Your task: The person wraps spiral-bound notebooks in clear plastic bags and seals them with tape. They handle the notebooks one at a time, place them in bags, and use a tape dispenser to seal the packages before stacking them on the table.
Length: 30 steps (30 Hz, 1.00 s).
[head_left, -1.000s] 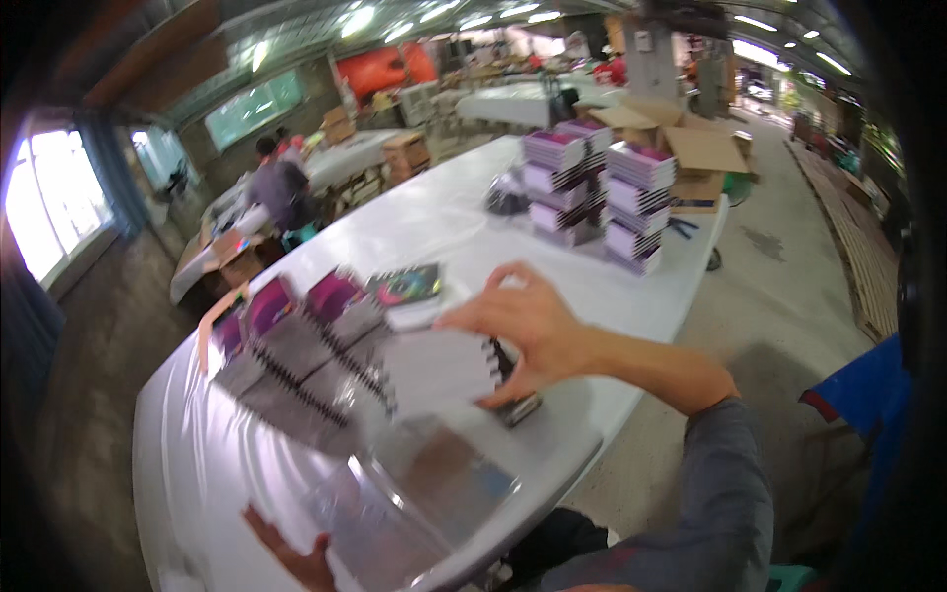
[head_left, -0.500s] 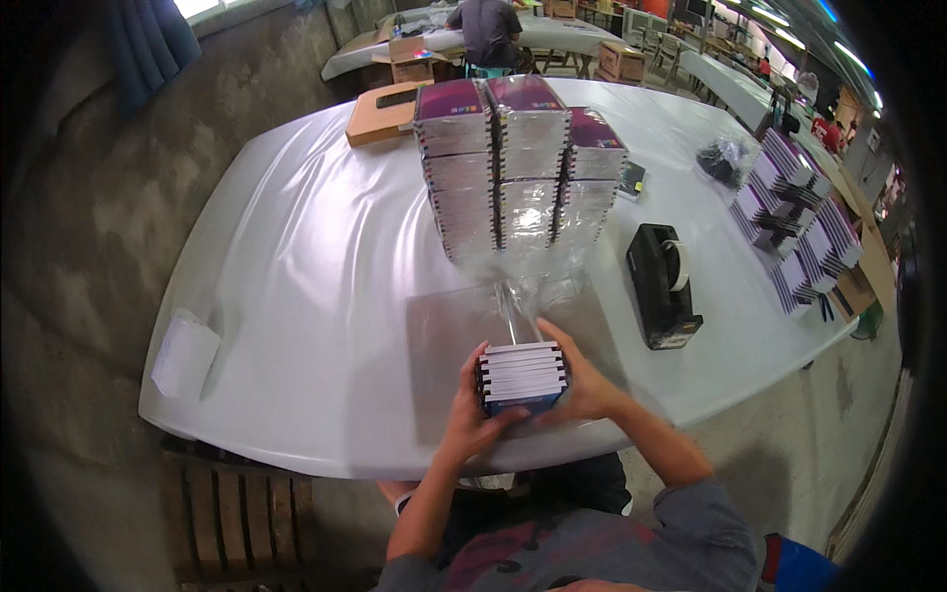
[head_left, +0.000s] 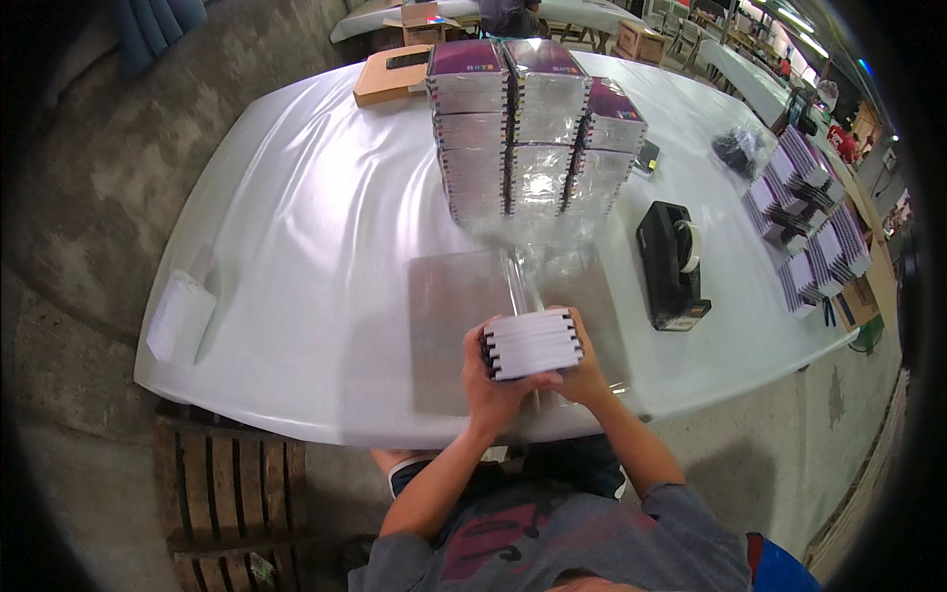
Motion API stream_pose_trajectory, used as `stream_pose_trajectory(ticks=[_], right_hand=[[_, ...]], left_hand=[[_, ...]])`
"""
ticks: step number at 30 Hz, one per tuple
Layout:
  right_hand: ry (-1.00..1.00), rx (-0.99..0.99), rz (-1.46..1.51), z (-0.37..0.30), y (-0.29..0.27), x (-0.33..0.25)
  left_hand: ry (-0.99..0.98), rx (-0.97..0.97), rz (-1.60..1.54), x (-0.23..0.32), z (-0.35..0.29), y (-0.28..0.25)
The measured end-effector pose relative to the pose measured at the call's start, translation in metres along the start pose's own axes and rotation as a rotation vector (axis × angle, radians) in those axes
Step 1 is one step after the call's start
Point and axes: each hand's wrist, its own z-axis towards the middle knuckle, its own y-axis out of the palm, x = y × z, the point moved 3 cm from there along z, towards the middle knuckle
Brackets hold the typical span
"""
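notebooks (head_left: 531, 343), a small stack of spiral-bound ones, held edge-on between both hands just above the near edge of the white table (head_left: 296, 227), over a clear plastic sheet (head_left: 464, 306) lying flat there. left hand (head_left: 488, 380) wraps the spiral side, fingers curled and pressed against the stack; right hand (head_left: 582, 373) clamps the opposite side, thumb on top. both hands closed on the stack, nothing spread. exact count in the stack is hard to read, looks like roughly five. judgement: stack is stiff as a block but loose between covers, so it will shear or fan if squeezed on one side only; moderately light; wire spirals snag easily. best hold is what's shown, opposing palms on the two short sides, or under the base. the sheet looks slippery and floppy, will slide on the tablecloth. counts: three wrapped columns of notebooks (head_left: 533, 128) stand at mid table, touching side by side; one black tape dispenser (head_left: 673, 264) to the right; one flat brown cardboard box (head_left: 393, 77) at far left; several more stacks (head_left: 809, 227) at far right, too small to count; one white paper pad (head_left: 181, 316) at left edge.
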Motion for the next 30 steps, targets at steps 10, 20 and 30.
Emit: stream_pose_trajectory(ticks=[10,20,30], right_hand=[[0.431,-0.011,0.307,0.036,0.002,0.002],[1.019,-0.327,0.27,0.073,0.002,0.025],[1.082,-0.322,0.216,0.069,0.002,0.026]], left_hand=[[-0.077,-0.055,-0.052,0.004,0.042,-0.005],[-0.185,-0.252,1.257,-0.034,0.003,-0.065],[-0.198,-0.299,1.272,-0.031,0.004,-0.058]])
